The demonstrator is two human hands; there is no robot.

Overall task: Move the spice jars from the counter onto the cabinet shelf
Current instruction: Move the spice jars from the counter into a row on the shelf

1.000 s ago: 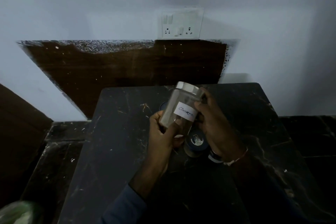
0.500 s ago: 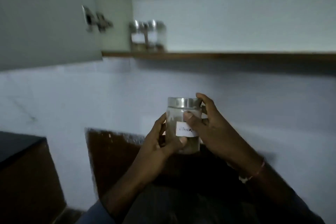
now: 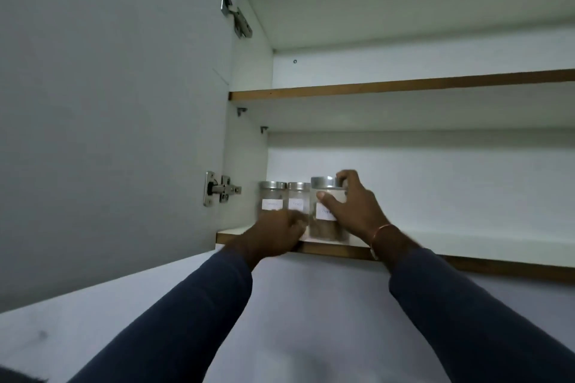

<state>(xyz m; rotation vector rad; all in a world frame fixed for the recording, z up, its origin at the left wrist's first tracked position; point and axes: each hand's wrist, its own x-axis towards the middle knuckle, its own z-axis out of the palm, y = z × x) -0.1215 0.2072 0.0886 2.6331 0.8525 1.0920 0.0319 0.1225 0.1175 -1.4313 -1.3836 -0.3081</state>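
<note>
our right hand (image 3: pixel 357 211) wraps the spice jar (image 3: pixel 323 228), thumb across its label, fingers behind the steel lid. it seems set down at the front of the cabinet shelf (image 3: pixel 466 247). we judge it glass, stiff, slick and breakable, so grip the body. toward the shelf's hinged end stand a middle jar (image 3: pixel 298 200) and an end jar (image 3: pixel 272 199). our left hand (image 3: pixel 277 227) is blurred and its grip is unclear. labels are unreadable.

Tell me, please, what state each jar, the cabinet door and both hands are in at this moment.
Cabinet door: swung open.
Left jar: upright on the bottom shelf, lid on.
Middle jar: upright beside it, lid on.
Right jar: upright at the shelf's front, lid on, held.
Right hand: grips the Right jar.
Left hand: blurred near the jars' bases; grip unclear.
</note>
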